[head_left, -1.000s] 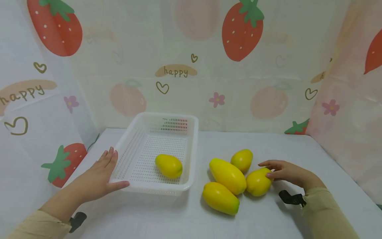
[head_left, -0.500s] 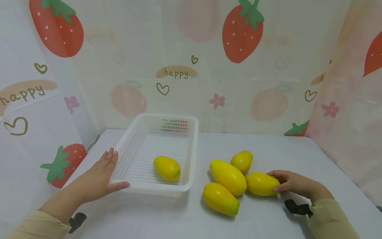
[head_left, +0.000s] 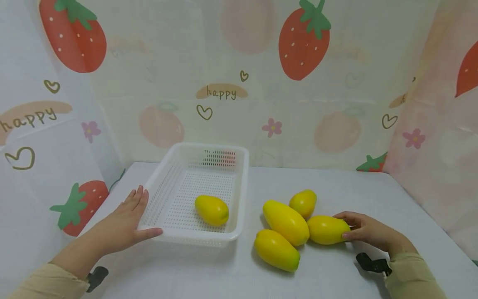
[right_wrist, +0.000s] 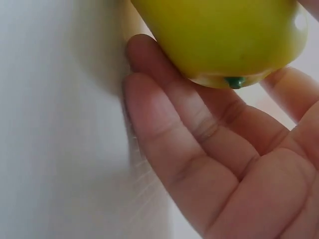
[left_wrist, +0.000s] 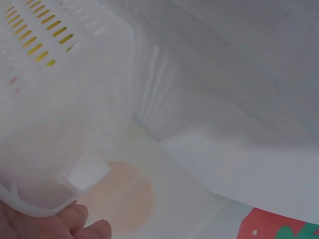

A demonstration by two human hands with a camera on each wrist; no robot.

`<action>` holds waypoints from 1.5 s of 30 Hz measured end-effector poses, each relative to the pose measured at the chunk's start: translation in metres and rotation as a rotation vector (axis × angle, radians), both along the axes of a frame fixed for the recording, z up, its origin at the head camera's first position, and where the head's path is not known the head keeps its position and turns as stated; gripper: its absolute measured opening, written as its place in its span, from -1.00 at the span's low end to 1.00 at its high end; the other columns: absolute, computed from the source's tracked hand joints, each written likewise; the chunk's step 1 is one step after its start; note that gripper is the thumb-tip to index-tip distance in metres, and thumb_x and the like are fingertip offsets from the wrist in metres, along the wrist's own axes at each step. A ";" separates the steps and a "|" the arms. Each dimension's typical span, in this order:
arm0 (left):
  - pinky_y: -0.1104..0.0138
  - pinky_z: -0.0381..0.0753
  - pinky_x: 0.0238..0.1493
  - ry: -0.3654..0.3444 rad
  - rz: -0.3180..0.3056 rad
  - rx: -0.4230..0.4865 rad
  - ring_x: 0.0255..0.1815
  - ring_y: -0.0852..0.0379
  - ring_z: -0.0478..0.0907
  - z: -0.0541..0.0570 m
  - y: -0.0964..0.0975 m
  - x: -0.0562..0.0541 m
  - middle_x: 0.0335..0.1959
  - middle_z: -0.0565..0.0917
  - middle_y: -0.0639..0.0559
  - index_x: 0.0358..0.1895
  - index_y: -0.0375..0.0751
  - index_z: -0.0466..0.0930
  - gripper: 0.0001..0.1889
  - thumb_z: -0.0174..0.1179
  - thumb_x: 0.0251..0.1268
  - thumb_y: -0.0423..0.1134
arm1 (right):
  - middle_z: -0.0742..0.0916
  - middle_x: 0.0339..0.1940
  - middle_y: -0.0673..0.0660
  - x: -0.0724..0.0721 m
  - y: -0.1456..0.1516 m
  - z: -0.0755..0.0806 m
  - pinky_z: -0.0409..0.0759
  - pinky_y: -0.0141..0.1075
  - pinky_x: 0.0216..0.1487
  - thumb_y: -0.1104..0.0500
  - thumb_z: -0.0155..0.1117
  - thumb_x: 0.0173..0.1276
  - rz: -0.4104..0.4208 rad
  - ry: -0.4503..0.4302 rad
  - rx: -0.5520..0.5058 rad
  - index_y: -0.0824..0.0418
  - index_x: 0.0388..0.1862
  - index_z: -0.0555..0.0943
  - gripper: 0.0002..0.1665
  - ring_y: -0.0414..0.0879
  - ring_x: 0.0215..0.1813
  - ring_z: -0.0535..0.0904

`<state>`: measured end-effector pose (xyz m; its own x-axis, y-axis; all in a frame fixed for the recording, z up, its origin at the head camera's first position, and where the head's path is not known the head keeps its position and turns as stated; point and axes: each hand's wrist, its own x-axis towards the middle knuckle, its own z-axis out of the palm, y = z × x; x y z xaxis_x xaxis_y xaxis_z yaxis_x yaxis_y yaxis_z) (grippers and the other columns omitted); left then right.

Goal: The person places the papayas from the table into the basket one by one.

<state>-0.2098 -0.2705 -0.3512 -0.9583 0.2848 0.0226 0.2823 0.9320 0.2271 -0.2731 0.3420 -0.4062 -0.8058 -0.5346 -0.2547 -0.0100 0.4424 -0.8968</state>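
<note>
My right hand [head_left: 373,233] holds the right end of a yellow mango [head_left: 326,229], thumb on the near side and fingers behind it. In the right wrist view its green stem nub [right_wrist: 235,81] faces the palm. Several more mangoes lie beside it: a large one [head_left: 285,222], a smaller one [head_left: 303,203] behind, and a green-tipped one [head_left: 277,250] in front. A white slotted basket [head_left: 194,238] stands left of them with one mango [head_left: 212,210] inside. My left hand [head_left: 119,226], fingers straight, rests at the basket's near left corner, thumb over the front rim.
A white-covered table [head_left: 209,274] carries everything. Behind it hangs a printed curtain [head_left: 224,50] with strawberries, hearts and the word happy, and similar cloth closes both sides. A black strap piece [head_left: 373,263] juts from the right wrist.
My right hand has moved slightly right and nearer and now grips the mango, which has turned to lie sideways. The mango in the basket has rocked a little. The left hand stays put.
</note>
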 end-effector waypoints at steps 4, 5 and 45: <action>-0.24 -0.07 0.25 -0.001 -0.001 -0.003 0.40 -0.35 -0.27 0.001 0.000 0.000 0.42 -0.20 -0.40 0.38 -0.50 -0.24 0.26 -0.06 -0.10 0.53 | 0.45 0.18 0.16 -0.001 0.001 -0.001 0.50 -0.26 0.03 0.24 0.16 0.27 -0.016 0.029 -0.008 0.24 0.24 0.34 -0.46 0.01 0.05 0.45; -0.24 -0.07 0.25 -0.001 -0.002 -0.003 0.40 -0.35 -0.27 0.001 0.000 0.000 0.42 -0.20 -0.40 0.38 -0.51 -0.24 0.25 -0.06 -0.09 0.53 | 0.45 0.17 0.14 -0.001 0.001 -0.001 0.51 -0.26 0.03 0.24 0.16 0.27 -0.020 0.036 -0.011 0.23 0.23 0.34 -0.46 0.01 0.05 0.46; -0.25 -0.18 0.26 -0.033 -0.012 -0.063 0.40 -0.35 -0.25 0.007 0.001 -0.002 0.41 -0.19 -0.43 0.36 -0.56 -0.19 0.28 -0.11 -0.12 0.57 | 0.51 0.09 0.13 -0.030 -0.046 0.073 0.55 -0.33 -0.05 0.12 0.27 0.23 -0.098 0.471 0.022 0.13 0.19 0.38 -0.45 -0.03 -0.05 0.58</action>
<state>-0.2120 -0.2692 -0.3439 -0.9549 0.2957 -0.0271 0.2865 0.9415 0.1775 -0.3035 0.2958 -0.3330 -0.8825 -0.4490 0.1399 -0.3705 0.4805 -0.7949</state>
